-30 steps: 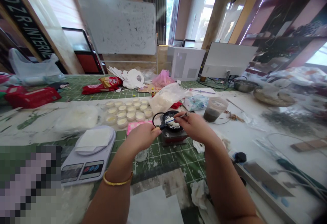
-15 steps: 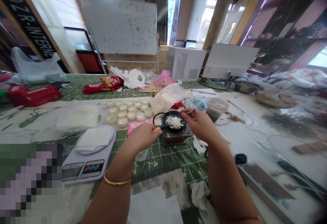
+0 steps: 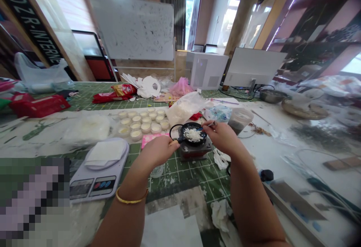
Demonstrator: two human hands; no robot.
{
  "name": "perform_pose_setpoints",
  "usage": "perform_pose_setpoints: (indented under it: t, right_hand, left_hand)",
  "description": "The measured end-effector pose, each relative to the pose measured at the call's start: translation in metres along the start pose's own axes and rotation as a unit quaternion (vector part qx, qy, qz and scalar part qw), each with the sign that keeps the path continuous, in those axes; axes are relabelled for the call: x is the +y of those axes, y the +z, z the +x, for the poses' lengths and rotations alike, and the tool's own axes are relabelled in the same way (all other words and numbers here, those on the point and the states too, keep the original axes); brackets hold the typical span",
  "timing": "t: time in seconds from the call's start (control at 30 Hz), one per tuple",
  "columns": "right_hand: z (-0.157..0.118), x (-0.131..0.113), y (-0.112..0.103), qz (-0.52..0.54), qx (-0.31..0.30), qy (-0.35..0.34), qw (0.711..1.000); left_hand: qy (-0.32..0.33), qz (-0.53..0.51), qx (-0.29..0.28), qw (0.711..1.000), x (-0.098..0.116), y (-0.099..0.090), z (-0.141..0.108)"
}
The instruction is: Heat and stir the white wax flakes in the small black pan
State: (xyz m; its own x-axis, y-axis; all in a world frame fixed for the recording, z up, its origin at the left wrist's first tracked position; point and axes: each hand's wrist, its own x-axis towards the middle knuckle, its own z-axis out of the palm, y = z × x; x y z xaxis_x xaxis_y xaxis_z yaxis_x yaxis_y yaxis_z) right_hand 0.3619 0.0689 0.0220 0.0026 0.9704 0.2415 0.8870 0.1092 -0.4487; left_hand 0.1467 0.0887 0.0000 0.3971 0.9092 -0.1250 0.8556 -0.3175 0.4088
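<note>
A small black frying pan holding white flakes rests on a compact dark hotplate. My left hand is closed round the pan's handle, left of the pan. Over the pan's right rim, my right hand pinches a thin stirring stick with a blue part. Its lower end reaches to the flakes; the exact tip is hard to make out. Below my left hand stands a small clear cup, partly hidden. A pink sheet lies behind that hand.
Several round tubs with pale filling stand behind the pan to the left. A kitchen scale bears white paper. To the right are a plastic container with dark contents, crumpled tissue and a power strip.
My right hand and the stick have shifted slightly to the right, and the flakes lie a little differently. My left hand keeps hold of the pan handle.
</note>
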Motion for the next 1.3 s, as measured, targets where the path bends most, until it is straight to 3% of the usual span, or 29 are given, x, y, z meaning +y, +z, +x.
perform_pose_setpoints:
  t: [0.1, 0.23, 0.4, 0.83, 0.97, 1.1, 1.3]
  right_hand:
    - [-0.001, -0.001, -0.002, 0.009, 0.017, 0.017, 1.0]
    - [-0.003, -0.002, -0.004, 0.008, -0.015, -0.008, 1.0]
    - [-0.009, -0.005, -0.009, 0.012, 0.0, 0.015, 1.0]
    - [-0.013, -0.011, -0.012, -0.008, -0.028, -0.004, 1.0]
    - [-0.012, -0.01, -0.011, 0.034, 0.002, 0.004, 0.999]
    - [-0.01, -0.01, -0.007, 0.026, -0.024, -0.022, 0.999]
    - [-0.011, -0.01, -0.005, 0.074, -0.015, -0.019, 0.997]
  left_hand:
    - [-0.001, 0.001, -0.004, 1.0, 0.0, 0.0, 0.0]
    - [-0.006, -0.003, 0.0, 1.0, 0.0, 0.001, 0.0]
    - [-0.002, -0.001, -0.005, 1.0, 0.0, 0.001, 0.0]
    - [0.005, -0.006, 0.005, 1.0, -0.001, 0.001, 0.001]
    - [0.002, -0.006, 0.0, 1.0, -0.001, 0.001, 0.001]
    - [-0.001, -0.006, 0.001, 1.0, 0.001, 0.0, 0.001]
    - [-0.001, -0.005, -0.002, 1.0, 0.001, -0.001, 0.0]
